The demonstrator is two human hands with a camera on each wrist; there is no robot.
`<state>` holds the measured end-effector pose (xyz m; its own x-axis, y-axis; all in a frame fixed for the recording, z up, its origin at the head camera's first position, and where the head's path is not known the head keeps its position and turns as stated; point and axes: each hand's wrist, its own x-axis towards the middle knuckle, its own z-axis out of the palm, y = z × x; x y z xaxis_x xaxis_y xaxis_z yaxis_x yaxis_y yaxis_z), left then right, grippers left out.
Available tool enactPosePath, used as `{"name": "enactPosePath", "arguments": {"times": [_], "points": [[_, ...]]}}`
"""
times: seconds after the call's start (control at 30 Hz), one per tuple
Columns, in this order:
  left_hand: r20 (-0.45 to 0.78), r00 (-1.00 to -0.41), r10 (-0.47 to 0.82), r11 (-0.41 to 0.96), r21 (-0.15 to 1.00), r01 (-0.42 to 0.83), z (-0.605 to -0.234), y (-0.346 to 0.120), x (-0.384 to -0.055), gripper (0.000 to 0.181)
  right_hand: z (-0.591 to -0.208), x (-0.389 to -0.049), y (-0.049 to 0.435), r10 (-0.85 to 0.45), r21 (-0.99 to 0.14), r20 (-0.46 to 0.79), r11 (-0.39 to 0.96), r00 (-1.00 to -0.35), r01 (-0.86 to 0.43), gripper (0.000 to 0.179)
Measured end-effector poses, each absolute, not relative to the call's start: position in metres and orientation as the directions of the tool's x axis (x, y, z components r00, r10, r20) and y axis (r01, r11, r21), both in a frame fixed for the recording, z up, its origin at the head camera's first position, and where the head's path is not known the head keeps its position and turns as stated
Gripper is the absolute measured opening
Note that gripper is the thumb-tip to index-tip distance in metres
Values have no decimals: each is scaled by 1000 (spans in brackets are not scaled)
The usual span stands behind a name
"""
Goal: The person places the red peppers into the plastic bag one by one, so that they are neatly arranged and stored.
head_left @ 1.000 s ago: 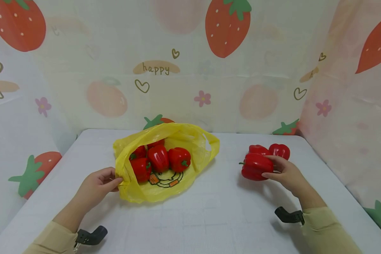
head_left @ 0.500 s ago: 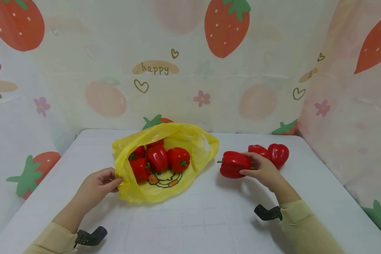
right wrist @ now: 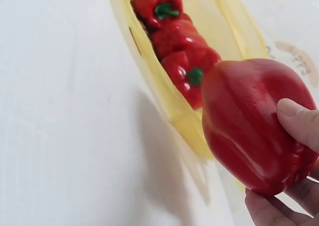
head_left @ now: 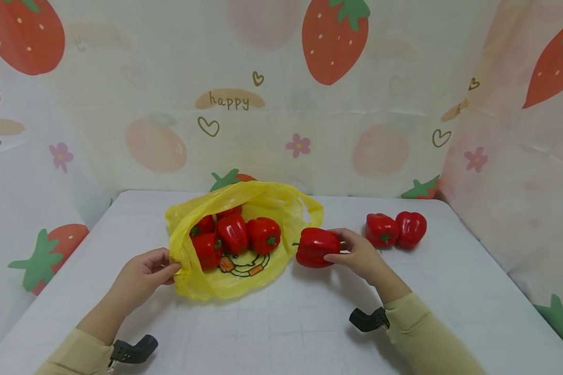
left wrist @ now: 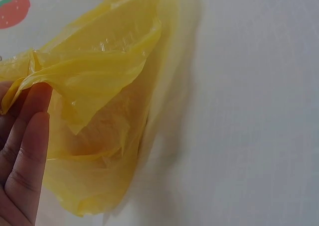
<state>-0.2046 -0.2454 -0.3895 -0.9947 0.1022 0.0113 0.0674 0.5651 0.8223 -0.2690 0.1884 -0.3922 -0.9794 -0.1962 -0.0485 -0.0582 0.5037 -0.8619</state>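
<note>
A yellow plastic bag (head_left: pixel 253 284) lies on its side with its mouth facing the person, several red bell peppers (head_left: pixel 233 234) inside. My left hand (head_left: pixel 143 276) pinches the bag's left edge between thumb and fingers; in the left wrist view the yellow film (left wrist: pixel 99 76) is gathered at the fingertips. With thumb and fingers my right hand (head_left: pixel 358 255) grips another red bell pepper (head_left: pixel 317 248), its stem pointing left, right at the bag's right edge. The right wrist view shows this held pepper (right wrist: pixel 254 121) large, overlapping the bag and the peppers in it.
Two more red bell peppers (head_left: pixel 382 230) sit side by side at the back right of the white table (head_left: pixel 281 338). Behind the table hangs a fabric backdrop (head_left: pixel 272 130) printed with strawberries. Each wrist wears a black camera mount (head_left: pixel 135 349).
My right hand has carried the bell pepper left from near the two others to the bag's right edge. The left hand keeps its hold on the bag.
</note>
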Motion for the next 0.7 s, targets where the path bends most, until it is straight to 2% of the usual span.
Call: {"name": "enactPosePath", "arguments": {"times": [0.7], "points": [[21,-994,108,550,831,77,-391,-245,-205,32,-396,-267,142,-166,-867,-29,494,-986,-58,54]]}}
